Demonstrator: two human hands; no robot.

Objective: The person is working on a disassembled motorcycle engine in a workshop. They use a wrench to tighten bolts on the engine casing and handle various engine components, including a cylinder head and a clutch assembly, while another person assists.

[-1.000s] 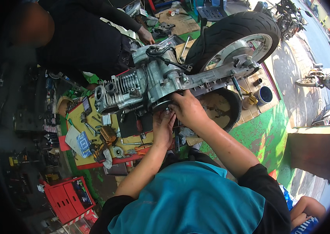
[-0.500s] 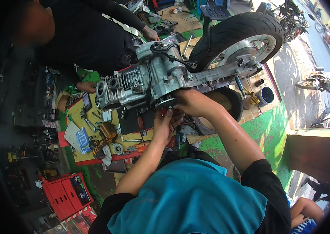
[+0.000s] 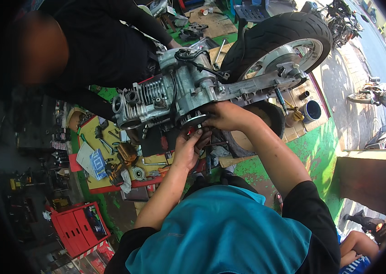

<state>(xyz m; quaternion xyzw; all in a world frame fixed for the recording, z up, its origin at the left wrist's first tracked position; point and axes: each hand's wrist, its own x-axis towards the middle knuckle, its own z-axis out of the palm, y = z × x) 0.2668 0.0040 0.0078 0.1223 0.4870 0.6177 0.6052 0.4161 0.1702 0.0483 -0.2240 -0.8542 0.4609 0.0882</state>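
The co-worker point(image 3: 99, 41) leaned nearer; I kept left hand point(image 3: 189, 147) and right hand point(image 3: 225, 116) working at metal disc point(image 3: 194, 120), their grips unclear.

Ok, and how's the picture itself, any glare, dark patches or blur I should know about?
In the head view, sunlight washes out the pavement at right; the far left sinks into shadow; the co-worker's head is blurred; the rim fades to black; the engine, left hand and right hand look fairly clear.
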